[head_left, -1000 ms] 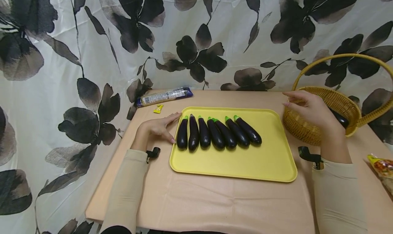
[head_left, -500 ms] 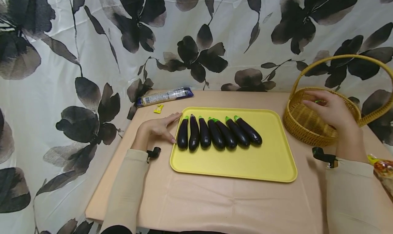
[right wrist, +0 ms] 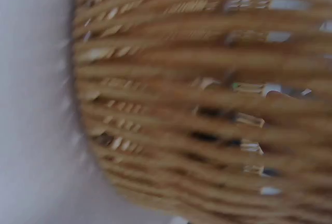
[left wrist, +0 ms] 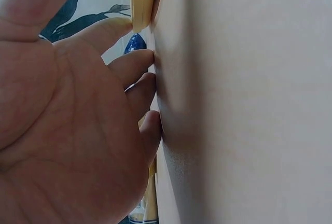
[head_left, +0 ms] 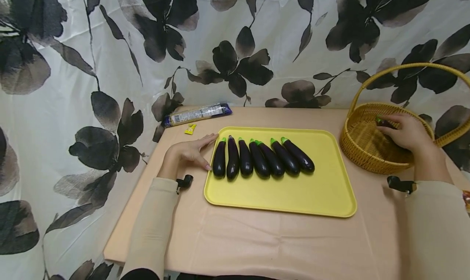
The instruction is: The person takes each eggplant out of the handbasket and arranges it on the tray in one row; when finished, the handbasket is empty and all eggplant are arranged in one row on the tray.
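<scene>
Several dark purple eggplants (head_left: pixel 260 161) with green tips lie side by side on the left and middle of a yellow tray (head_left: pixel 279 198). My left hand (head_left: pixel 185 154) rests at the tray's left edge, fingers extended. In the left wrist view, fingertips of the left hand (left wrist: pixel 78 115) touch the tabletop and the tray's rim (left wrist: pixel 142 1). My right hand (head_left: pixel 409 132) is inside the wicker basket (head_left: pixel 361 157), holding another eggplant (head_left: pixel 386 124), mostly hidden by the fingers. Only blurred basket weave (right wrist: pixel 171 94) fills the right wrist view; the right hand is hidden there.
A long blue-and-clear packet (head_left: pixel 198 115) lies at the table's back left, with a small yellow wrapper (head_left: pixel 190 129) before it. The basket's tall handle (head_left: pixel 411 66) arches over its opening. A floral curtain (head_left: pixel 235 35) hangs behind the table. Another packet (head_left: pixel 467 199) shows at the right edge.
My right hand has moved right and deeper into the basket, and the eggplant's green tip now shows by its fingers. The left hand and the eggplants on the tray stay put.
</scene>
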`<state>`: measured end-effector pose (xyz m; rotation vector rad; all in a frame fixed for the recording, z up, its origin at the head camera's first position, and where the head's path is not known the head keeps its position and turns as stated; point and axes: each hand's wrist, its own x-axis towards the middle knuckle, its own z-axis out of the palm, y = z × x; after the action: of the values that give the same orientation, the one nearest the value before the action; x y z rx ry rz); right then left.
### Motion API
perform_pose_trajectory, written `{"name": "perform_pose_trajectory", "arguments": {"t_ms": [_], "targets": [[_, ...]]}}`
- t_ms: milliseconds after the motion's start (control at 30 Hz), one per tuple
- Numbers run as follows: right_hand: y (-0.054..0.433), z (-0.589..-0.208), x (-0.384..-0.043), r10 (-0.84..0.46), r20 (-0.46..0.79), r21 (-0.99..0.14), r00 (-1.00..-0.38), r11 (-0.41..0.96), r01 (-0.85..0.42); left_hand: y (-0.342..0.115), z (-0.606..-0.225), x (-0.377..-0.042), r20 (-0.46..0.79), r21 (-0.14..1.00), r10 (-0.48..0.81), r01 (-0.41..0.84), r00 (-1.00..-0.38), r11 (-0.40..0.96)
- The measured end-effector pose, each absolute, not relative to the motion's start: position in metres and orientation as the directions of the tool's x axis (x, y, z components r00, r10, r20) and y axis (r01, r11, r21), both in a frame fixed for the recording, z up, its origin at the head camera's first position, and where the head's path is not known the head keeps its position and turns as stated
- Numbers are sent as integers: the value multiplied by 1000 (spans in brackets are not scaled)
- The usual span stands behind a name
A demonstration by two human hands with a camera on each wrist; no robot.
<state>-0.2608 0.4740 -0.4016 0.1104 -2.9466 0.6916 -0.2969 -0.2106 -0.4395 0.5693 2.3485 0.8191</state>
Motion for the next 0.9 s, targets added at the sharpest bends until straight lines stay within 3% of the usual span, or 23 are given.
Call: {"name": "perform_pose_trajectory", "arguments": {"t_ms": [367, 900], "targets": [[496, -415, -264, -15, 18, -396, -1000, 918, -21, -211, -441, -299, -374, 664, 560, 209, -739, 718], [488, -413, -262, -40, -121, -367, -992, 930, 8, -211, -439, -297, -379, 661, 552, 201, -742, 723]]}}
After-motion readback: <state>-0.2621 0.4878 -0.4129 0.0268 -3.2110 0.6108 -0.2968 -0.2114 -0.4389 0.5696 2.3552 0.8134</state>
